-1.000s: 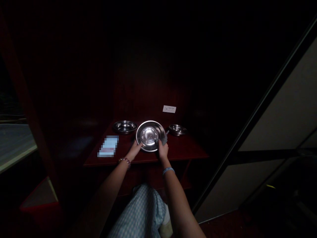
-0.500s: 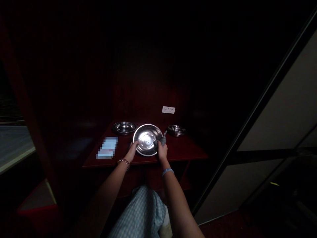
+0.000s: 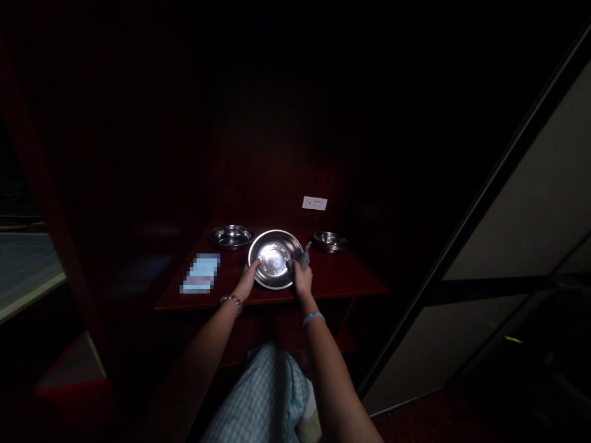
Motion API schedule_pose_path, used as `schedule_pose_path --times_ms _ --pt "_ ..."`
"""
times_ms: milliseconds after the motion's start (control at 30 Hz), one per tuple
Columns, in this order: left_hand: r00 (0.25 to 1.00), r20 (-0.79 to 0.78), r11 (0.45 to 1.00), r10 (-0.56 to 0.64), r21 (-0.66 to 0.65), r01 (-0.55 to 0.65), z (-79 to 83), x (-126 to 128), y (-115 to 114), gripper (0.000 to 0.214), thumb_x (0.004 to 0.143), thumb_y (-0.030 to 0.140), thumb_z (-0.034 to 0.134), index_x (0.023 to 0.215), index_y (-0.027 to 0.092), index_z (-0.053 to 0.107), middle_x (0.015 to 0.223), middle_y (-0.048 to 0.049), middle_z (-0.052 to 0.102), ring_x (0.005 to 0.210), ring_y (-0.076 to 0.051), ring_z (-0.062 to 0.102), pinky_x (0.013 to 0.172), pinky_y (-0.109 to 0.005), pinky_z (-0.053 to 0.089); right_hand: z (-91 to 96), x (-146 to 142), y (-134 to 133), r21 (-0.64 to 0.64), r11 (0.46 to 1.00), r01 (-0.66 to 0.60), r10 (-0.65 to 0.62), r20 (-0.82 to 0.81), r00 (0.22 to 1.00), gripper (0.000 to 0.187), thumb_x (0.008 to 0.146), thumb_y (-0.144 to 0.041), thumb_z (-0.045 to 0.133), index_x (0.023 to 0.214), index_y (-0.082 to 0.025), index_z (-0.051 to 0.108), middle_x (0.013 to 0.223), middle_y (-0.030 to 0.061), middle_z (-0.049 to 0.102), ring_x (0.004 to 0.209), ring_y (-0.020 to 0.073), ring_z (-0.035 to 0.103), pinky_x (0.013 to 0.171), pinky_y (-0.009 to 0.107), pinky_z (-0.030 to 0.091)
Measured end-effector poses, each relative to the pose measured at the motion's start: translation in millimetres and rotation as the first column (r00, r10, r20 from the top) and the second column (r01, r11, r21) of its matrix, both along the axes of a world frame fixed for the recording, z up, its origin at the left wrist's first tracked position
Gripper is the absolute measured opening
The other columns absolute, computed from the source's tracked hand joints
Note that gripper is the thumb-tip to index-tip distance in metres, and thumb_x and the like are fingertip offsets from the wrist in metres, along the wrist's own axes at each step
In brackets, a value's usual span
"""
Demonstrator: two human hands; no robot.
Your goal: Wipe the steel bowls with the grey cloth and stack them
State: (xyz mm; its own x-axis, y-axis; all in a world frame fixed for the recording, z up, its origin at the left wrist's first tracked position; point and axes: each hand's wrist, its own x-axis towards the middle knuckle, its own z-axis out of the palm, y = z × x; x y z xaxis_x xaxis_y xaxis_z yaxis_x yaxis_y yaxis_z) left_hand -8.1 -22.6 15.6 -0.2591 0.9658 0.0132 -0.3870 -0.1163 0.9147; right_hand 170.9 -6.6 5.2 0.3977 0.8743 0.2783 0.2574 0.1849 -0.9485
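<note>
A shiny steel bowl is tilted toward me over the front of a dark red desk. My left hand grips its lower left rim, thumb on the inner side. At the lower right rim is my right hand, closed on a crumpled grey cloth that it presses against the bowl. The fingers under the bowl are hidden. Behind to the left lies another steel bowl; behind to the right is a small stack of steel bowls.
A blurred-out, light blue flat item lies on the desk's left side. A white socket panel is on the back wall. A red bin stands low at the left, and a pale framed panel slants along the right.
My left thumb has shifted slightly up and inward over the bowl's rim. The bowl, the cloth and my right hand look almost the same.
</note>
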Motion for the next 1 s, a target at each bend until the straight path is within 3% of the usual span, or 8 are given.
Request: schedule_pose_path --times_ms 300,1000 --pt "1.000 0.007 1.000 0.017 -0.021 -0.017 3.7 0.6 -2.2 0.021 0.080 0.026 0.068 0.098 0.016 0.071 0.103 -0.0115 0.078 0.114 -0.029 0.069 0.111 -0.045 0.047 -0.9 0.2 0.2 0.014 1.000 0.010 -0.010 0.013 1.000 0.028 0.083 -0.045 0.061 0.094 -0.023 0.075 0.098 0.0050 0.081 0.100 0.0270 0.075 0.090 0.034 0.056" --pt "1.000 0.017 1.000 0.006 0.003 -0.006 2.3 0.2 -0.7 0.024 0.081 0.024 0.067 0.103 0.016 0.071 0.112 -0.0122 0.077 0.120 -0.028 0.067 0.114 -0.045 0.045 3.0 -0.1 -5.1 0.003 1.000 -0.010 0.010 0.019 1.000 0.030 0.084 -0.044 0.059 0.097 -0.022 0.074 0.102 0.0072 0.080 0.102 0.0271 0.074 0.093 0.034 0.055"
